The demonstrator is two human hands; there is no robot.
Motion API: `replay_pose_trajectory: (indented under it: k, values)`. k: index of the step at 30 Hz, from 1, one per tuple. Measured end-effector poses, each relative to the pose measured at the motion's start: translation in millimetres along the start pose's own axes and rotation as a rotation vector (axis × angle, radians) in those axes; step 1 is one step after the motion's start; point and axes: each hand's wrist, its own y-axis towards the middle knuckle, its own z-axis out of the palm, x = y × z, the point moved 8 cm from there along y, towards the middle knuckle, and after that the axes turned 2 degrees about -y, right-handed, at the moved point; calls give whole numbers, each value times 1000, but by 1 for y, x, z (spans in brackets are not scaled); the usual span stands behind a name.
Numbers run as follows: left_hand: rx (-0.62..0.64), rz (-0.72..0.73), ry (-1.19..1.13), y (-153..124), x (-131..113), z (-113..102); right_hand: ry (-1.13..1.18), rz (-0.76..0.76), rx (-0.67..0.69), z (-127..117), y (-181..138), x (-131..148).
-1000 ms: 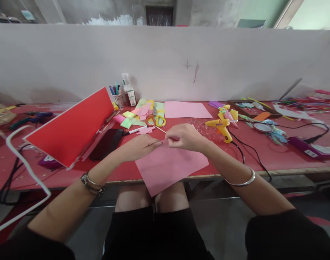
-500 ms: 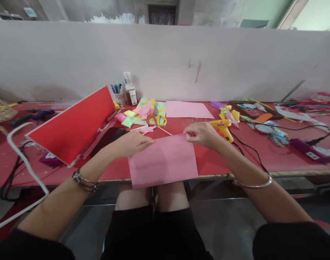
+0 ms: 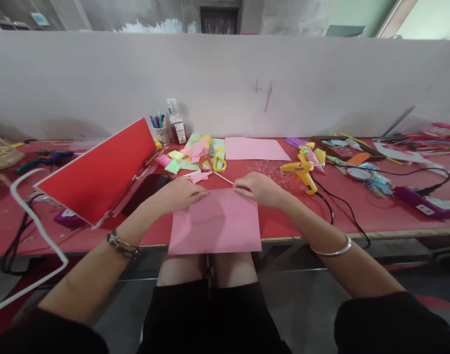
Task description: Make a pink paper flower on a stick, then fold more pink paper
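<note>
A pink paper sheet [image 3: 216, 223] lies on the red table [image 3: 357, 216] in front of me, its near edge hanging over the table's front. My left hand [image 3: 180, 192] rests on the sheet's far left corner, fingers bent and pressed on the top edge. My right hand [image 3: 257, 188] presses the far right corner with closed fingers. A thin stick [image 3: 223, 177] lies just beyond the sheet between my hands.
A tilted red board [image 3: 99, 172] stands at the left over a black phone [image 3: 145, 191]. Scissors [image 3: 213, 162] and paper scraps lie behind, with a second pink sheet [image 3: 255, 149]. A yellow glue gun [image 3: 302, 172] with its cord, a pen cup [image 3: 160, 129] and craft clutter sit around.
The pink sheet turned from a diagonal lie to square with the table edge. Both hands shifted apart to its far corners, then my right hand moved back left a little.
</note>
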Motion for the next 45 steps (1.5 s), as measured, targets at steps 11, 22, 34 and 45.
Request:
replay_pose_trajectory:
  k: [11, 22, 34, 45]
  values:
    - [-348, 0, 296, 22, -36, -17, 255, 51, -139, -6, 10, 10]
    - [-261, -132, 263, -11, 19, -21, 353, 133, -194, -24, -17, -17]
    - [-176, -461, -873, -38, 69, 32, 481, 337, -509, -40, -37, -46]
    - [-450, -731, -1330, -35, 62, 35, 513, 463, -620, -9, -33, -66]
